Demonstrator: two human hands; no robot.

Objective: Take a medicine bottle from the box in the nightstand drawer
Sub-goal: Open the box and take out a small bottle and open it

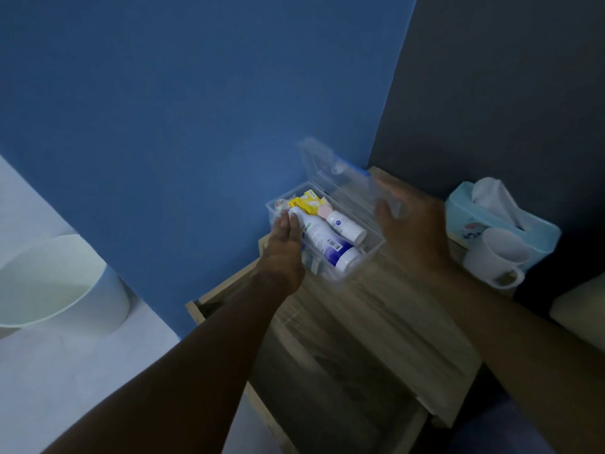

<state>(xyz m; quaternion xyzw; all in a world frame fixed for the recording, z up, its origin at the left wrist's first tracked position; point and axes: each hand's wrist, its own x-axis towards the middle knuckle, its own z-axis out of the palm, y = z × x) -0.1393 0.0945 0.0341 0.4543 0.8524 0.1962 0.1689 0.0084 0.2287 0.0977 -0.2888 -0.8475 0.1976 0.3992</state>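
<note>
A clear plastic box (371, 249) rests on the wooden nightstand top (376, 309), its transparent lid (330, 165) swung up against the blue wall. Inside lie a tall white bottle with a purple label (322, 239), a smaller white bottle (347, 226) and a yellow packet (306, 201). My left hand (284, 237) reaches into the box's left side, fingers resting on the tall bottle's upper end, not closed around it. My right hand (409, 221), blurred, hovers open by the box's right side near the lid. The open drawer (327, 388) below looks dark.
A light blue tissue box (497, 217) and a white mug (497, 257) stand at the nightstand's right. A white bin (59, 283) sits on the floor at the left. The blue wall is directly behind the box.
</note>
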